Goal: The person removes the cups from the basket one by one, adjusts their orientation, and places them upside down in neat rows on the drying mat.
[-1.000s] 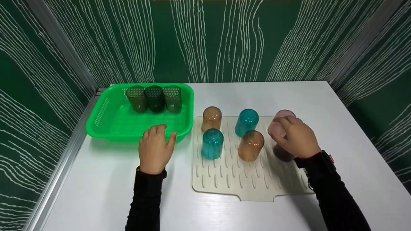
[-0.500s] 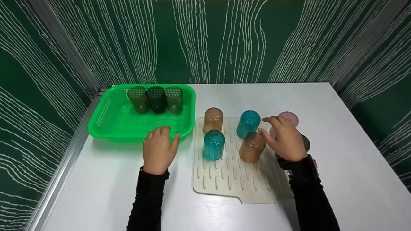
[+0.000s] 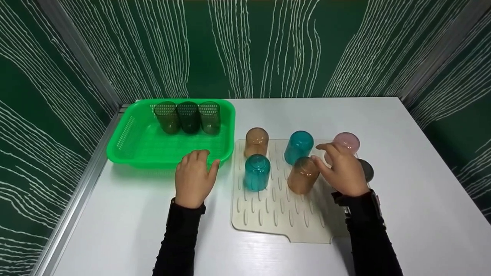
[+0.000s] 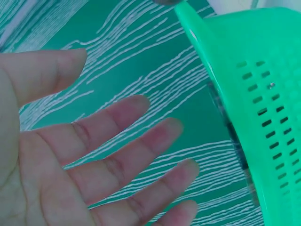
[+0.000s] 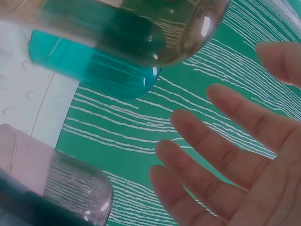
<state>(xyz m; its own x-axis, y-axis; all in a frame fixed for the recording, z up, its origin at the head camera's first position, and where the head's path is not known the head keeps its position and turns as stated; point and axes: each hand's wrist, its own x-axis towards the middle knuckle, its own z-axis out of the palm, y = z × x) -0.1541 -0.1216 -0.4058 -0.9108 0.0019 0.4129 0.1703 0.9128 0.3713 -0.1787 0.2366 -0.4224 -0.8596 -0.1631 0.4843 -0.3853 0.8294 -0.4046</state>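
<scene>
**My hands beside the cups on the drying mat**

My right hand (image 3: 344,172) hovers over the cream ribbed drying mat (image 3: 276,214) with fingers spread and holding nothing. The nearest thing is the upturned amber translucent plastic cup (image 3: 303,175), just at 9 o'clock from my fingertips. The upturned pink translucent cup (image 3: 345,142) stands at 12 o'clock from this hand, and a dark grey cup (image 3: 366,170) is at 3 o'clock, partly hidden. My left hand (image 3: 195,179) lies flat on the white table (image 3: 115,230), fingers relaxed and a little apart, close to the near rim of the bright green perforated plastic basket (image 3: 126,153).
</scene>
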